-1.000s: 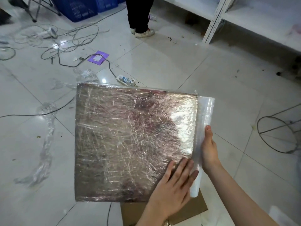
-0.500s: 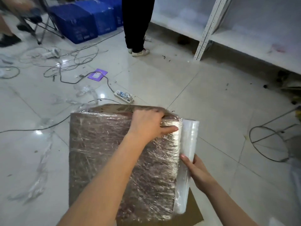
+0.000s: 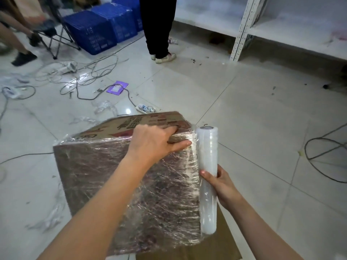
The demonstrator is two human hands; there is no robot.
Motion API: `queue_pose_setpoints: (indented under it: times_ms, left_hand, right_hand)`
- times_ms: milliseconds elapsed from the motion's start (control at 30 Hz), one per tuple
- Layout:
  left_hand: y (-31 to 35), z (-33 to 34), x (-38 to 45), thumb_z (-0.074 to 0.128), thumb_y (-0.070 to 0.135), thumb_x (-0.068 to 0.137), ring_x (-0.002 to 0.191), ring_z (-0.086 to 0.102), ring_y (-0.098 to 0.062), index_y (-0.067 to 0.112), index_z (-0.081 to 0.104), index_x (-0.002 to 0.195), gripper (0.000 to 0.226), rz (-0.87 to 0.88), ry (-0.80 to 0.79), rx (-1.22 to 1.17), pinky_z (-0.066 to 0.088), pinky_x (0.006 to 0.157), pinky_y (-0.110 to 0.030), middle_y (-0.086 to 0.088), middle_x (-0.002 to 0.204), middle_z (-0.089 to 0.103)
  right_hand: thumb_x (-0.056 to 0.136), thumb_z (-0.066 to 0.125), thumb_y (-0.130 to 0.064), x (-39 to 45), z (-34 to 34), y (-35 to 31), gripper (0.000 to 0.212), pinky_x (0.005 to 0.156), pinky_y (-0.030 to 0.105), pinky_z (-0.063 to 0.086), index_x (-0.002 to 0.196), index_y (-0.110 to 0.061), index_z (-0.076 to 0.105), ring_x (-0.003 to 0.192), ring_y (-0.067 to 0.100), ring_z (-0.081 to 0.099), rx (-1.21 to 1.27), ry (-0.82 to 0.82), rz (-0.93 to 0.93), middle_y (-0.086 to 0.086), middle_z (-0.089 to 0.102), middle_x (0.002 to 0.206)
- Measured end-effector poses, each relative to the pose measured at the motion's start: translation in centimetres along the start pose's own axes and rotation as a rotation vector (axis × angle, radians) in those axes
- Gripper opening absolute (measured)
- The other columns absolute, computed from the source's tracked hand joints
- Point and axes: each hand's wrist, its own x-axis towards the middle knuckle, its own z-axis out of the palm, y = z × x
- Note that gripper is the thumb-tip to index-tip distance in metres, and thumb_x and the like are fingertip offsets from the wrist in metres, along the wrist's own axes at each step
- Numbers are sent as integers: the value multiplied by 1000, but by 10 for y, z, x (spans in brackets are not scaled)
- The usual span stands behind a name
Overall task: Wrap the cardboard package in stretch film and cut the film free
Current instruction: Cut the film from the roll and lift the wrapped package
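Cardboard, a flat brown package [image 3: 131, 194] shiny with stretch film, has tipped up on edge between my hands, so another pass looks possible. My left hand [image 3: 155, 143] now clamps its top edge; my right hand [image 3: 220, 184] grips the white film roll [image 3: 207, 166] beside it.

The left hand [image 3: 152, 141] is stretched forward, fingers curled over an edge, thumb extended. The right hand [image 3: 219, 182] is closed in a grip, forearm angled inward.

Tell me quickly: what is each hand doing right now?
Left hand: grips the top edge of the cardboard package.
Right hand: holds the stretch film roll.
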Motion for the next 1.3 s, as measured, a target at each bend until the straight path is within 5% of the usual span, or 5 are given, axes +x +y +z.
queue_pose_setpoints:
  times_ms: [133,300,733,1033,1300]
  left_hand:
    - [-1,30,5,43,71,79,56,69,-12,20,79,86,62,7,438,-77,43,47,-15,1,71,74]
    - [22,72,-19,53,65,86,81,73,-24,17,78,94,54,-84,569,-102,58,55,-31,-2,98,74]
    - [74,98,-79,49,78,78,76,68,-23,19,75,97,67,-85,235,-5,51,53,-29,-4,98,73]
    - [122,116,-81,67,65,67,119,52,-31,10,58,127,82,82,-115,-185,28,109,-46,-15,125,58]
    - [162,122,-22,64,60,72,99,60,-26,15,59,122,67,193,-187,-327,30,104,-38,-6,96,64]
  right_hand:
    - [42,89,-43,25,-11,1,89,74,33,57,119,-11,57,95,25,69,24,-32,-36,8,70,107]
    - [49,87,-30,53,-32,12,78,78,35,54,119,-11,58,101,27,67,-73,-159,28,8,69,111]
    - [60,84,-10,64,-80,55,74,98,36,48,126,-17,53,117,20,57,-294,-414,138,5,62,123]
    - [73,74,8,58,-99,103,50,74,11,49,113,-11,49,91,8,59,-424,-397,184,-5,59,100]
    - [66,75,-6,64,-102,110,44,75,16,46,100,-27,55,86,-5,59,-460,-368,32,-10,61,94]
